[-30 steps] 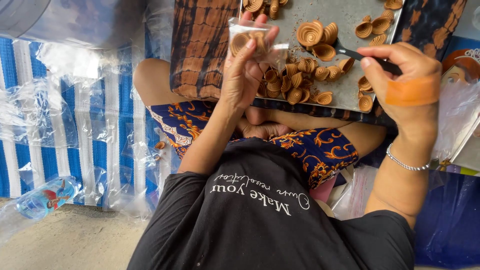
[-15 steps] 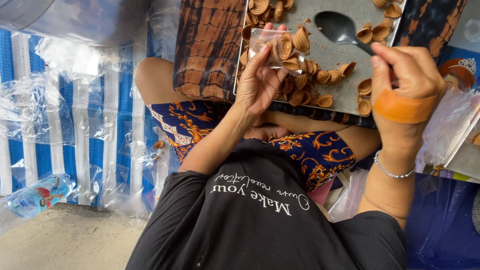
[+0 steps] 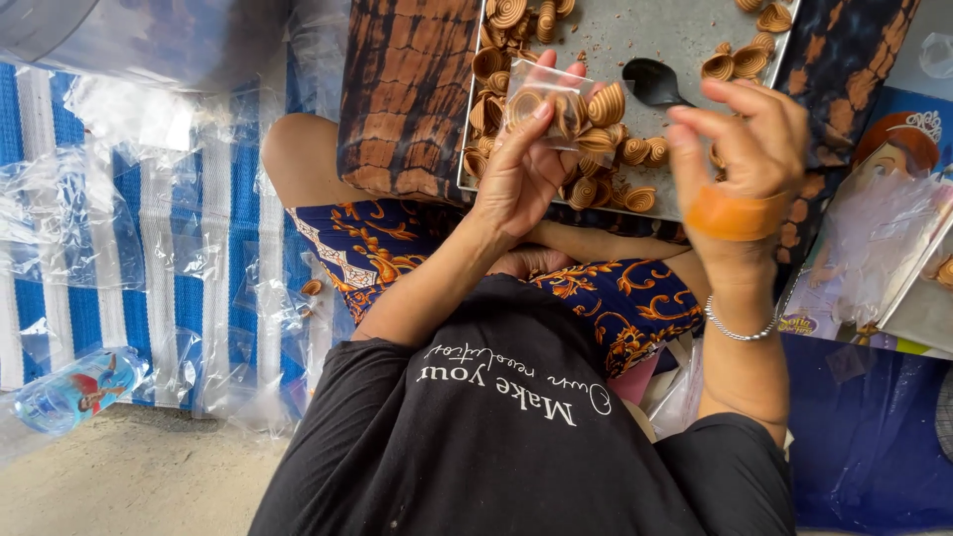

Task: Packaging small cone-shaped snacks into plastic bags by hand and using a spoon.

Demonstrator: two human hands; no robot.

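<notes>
since before, black spoon (image 3: 657, 81) dropped toward tray; right hand (image 3: 743, 139) pinches its handle, left hand (image 3: 523, 164) grips light, crackly clear plastic bag (image 3: 552, 103) of fragile brown shell-shaped snacks; hold at rim

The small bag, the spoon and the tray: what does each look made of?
The small bag in the left hand looks like thin clear plastic film: see-through, glossy. The spoon by the right hand is dark and shiny, plastic or metal, unclear. The tray looks like dull grey metal.

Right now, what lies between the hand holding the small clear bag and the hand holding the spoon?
In the head view, between the left hand with its small clear bag and the right hand with the black spoon lie ridged brown shell snacks on the metal tray.
</notes>
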